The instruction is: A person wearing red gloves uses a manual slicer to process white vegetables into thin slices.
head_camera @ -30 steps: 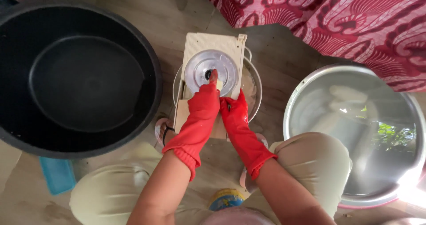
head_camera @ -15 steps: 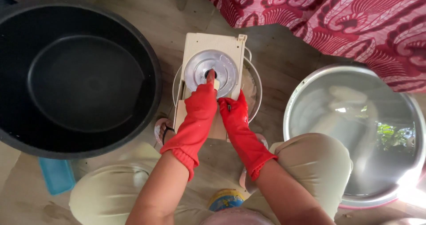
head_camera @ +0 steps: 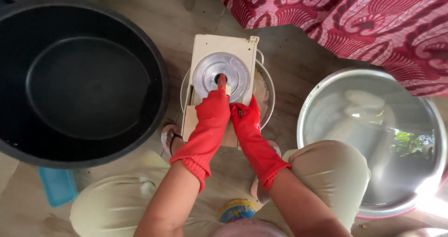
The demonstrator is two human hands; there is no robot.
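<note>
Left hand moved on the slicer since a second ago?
Barely. The left hand keeps its fingertip at the disc hub on the slicer; no clear shift against the black tub.

A small round container [head_camera: 236, 210] with a blue and yellow printed label shows at the bottom edge, between the person's knees on the floor; its print is too small to make out.

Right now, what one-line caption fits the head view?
Red-gloved left hand and right hand on a cream slicer board over a small bowl, between black tub and steel basin.
</note>
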